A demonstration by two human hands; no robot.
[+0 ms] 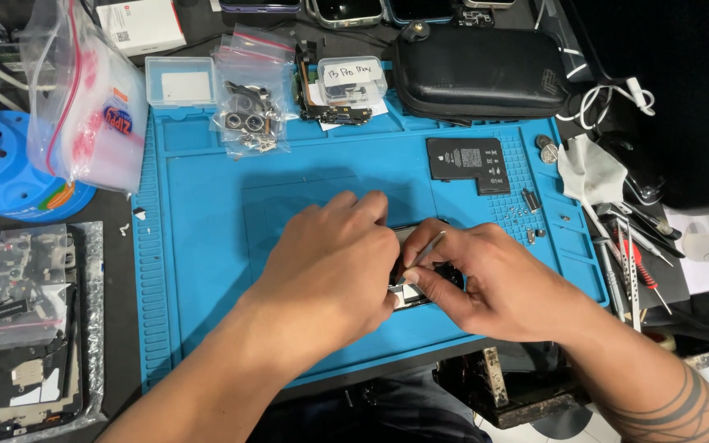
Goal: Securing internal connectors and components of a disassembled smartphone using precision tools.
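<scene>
Item: two hands at a small dark device, centre of a blue mat.

Left hand [334, 267] lies over the device [420, 283], fingers curled on it, grip hidden. Right hand [486, 279] pinches thin metal tweezers [424, 250], tip at the device. Mat [207, 246] on a dark table [116, 238]. Black L-shaped battery [469, 164], white label: centre right. Clear zip bags of parts [249, 102]: top centre. Large bag, red-and-blue mark [84, 107]: upper left. Black zip case [478, 74]: top right. White box [141, 25]: top left.

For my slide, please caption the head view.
Two hands work a thin metal tool into a small device on a blue mat.
</scene>
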